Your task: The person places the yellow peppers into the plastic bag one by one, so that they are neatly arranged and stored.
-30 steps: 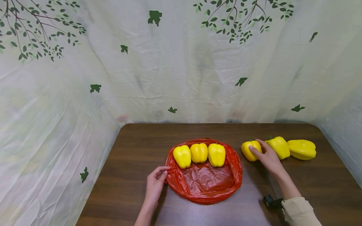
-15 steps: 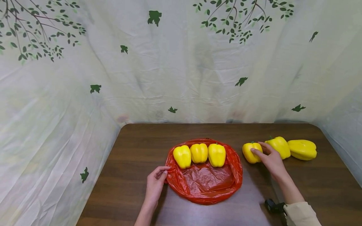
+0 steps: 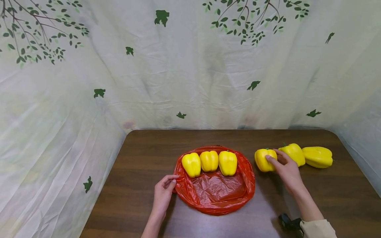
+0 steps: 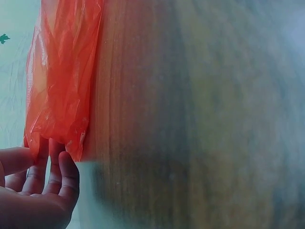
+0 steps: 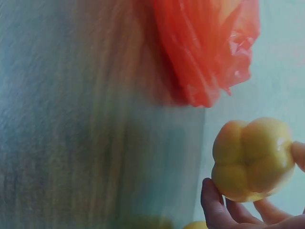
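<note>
The right hand (image 3: pixel 287 168) grips a yellow pepper (image 3: pixel 262 160) just right of a red plastic bag (image 3: pixel 249 188), whose mouth lies wide open on the table (image 3: pixel 134 165). For a good hold on such smooth, rounded skin, even pressure from both sides should serve better than a hard squeeze, which might make the pepper slip. Carrying it above the bag's rolled rim would likely avoid dragging the thin plastic. The left hand (image 3: pixel 164 191) pinches the left side of that rim; a light pinch ought to steady it without tearing or tipping it.

Inside the bag, three yellow peppers (image 3: pixel 209 161) stand in a row along the far side, leaving bare plastic on the near side. Two more peppers (image 3: pixel 293 155) lie to the right of the gripped one, at the far right of the table.

The hands are well apart. The right forearm comes in from the near right, its thumb on the pepper's near face and the fingers round its right side; the lobed end shows in the right wrist view. Whether the pepper touches the table cannot be told. The left forearm rises from the near edge, fingers bent towards the bag.
</note>
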Action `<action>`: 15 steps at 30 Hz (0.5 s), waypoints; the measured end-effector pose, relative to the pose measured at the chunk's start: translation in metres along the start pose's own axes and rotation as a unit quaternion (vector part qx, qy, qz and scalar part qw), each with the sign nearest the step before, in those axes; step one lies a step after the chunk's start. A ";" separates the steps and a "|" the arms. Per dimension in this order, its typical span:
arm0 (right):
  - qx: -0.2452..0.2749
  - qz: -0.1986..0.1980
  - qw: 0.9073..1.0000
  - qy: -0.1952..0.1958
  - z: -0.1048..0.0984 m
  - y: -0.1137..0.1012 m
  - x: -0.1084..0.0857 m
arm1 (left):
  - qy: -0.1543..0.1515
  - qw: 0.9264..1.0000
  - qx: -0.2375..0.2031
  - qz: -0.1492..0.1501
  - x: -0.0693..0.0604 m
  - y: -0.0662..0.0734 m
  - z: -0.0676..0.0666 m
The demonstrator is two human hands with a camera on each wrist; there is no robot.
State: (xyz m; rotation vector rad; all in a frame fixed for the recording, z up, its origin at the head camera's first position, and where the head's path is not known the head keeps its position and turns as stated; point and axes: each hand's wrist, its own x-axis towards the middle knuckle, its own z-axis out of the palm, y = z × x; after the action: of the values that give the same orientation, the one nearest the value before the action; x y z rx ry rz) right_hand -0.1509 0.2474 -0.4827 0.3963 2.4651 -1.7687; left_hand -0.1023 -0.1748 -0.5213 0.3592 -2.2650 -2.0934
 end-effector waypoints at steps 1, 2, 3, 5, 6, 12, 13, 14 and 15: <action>0.006 -0.002 1.000 0.001 0.000 -0.001 -0.001 | 0.000 1.000 0.000 -0.001 0.000 0.000 0.000; 0.010 -0.004 1.000 0.001 0.000 -0.003 -0.002 | -0.001 1.000 -0.001 -0.002 0.001 -0.001 0.000; 0.015 -0.006 1.000 0.001 0.001 -0.004 -0.003 | 0.000 1.000 -0.001 -0.003 0.001 -0.001 0.000; 0.022 -0.011 1.000 0.001 0.002 -0.006 -0.006 | -0.001 1.000 -0.002 -0.007 0.001 -0.001 0.000; 0.030 -0.013 0.999 0.002 0.003 -0.008 -0.007 | -0.002 1.000 -0.002 -0.009 0.002 -0.001 0.000; 0.058 -0.030 0.998 -0.002 0.010 -0.015 -0.015 | -0.013 1.000 0.003 -0.015 -0.004 0.017 0.001; 0.058 -0.031 0.998 -0.006 0.012 -0.016 -0.016 | -0.015 1.000 0.006 -0.015 -0.006 0.022 0.001; 0.060 -0.030 0.998 -0.009 0.013 -0.017 -0.018 | -0.017 1.000 0.009 -0.015 -0.008 0.026 0.001; 0.063 -0.028 0.998 -0.012 0.015 -0.018 -0.019 | -0.019 1.000 0.010 -0.012 -0.010 0.030 0.002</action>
State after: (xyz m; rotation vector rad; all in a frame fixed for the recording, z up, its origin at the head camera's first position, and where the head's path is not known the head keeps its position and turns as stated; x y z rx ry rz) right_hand -0.1387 0.2252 -0.4667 0.3148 2.3780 -1.9459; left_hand -0.0973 -0.1695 -0.4910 0.3525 -2.3154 -2.1086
